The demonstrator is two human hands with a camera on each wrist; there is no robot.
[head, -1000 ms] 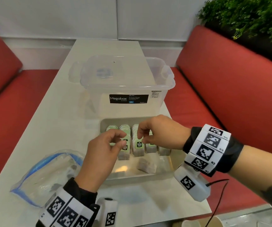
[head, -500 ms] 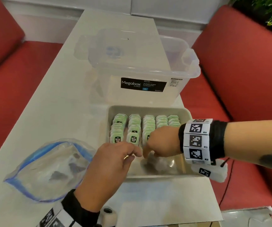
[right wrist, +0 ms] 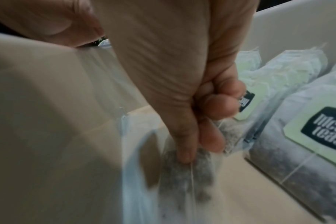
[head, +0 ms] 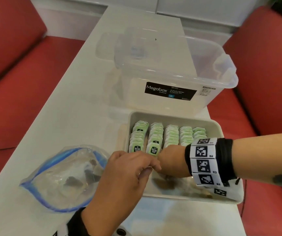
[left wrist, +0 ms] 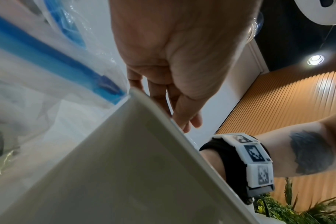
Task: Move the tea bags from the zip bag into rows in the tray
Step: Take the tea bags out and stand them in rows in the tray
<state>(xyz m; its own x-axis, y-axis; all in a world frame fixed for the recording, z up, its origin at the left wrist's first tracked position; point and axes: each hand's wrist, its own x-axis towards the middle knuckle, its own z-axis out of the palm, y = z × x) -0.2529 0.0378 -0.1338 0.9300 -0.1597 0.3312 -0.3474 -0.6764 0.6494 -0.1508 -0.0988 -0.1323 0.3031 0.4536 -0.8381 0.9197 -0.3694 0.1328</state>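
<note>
A shallow grey tray [head: 174,114] holds several rows of green-tagged tea bags [head: 171,135] in its far half. My right hand [head: 170,160] reaches down into the near half of the tray. In the right wrist view its thumb and fingers [right wrist: 184,151] pinch a loose tea bag [right wrist: 184,178] just above the tray floor, beside the nearest tagged bags [right wrist: 316,136]. My left hand [head: 128,171] hovers over the tray's near left corner, fingers relaxed [left wrist: 182,115] past the rim [left wrist: 144,166], holding nothing. The clear blue-edged zip bag [head: 63,178] lies open at the left with a few tea bags inside.
A clear Megabox storage box [head: 170,65] stands right behind the tray, with its lid beyond it. Red bench seats [head: 26,82] flank the narrow white table [head: 85,99]. The tray's right corner reaches the table's right edge.
My right hand has dropped from the rows to the near part of the tray and taken hold of the loose tea bag. My left hand has lowered toward the tray's near left corner.
</note>
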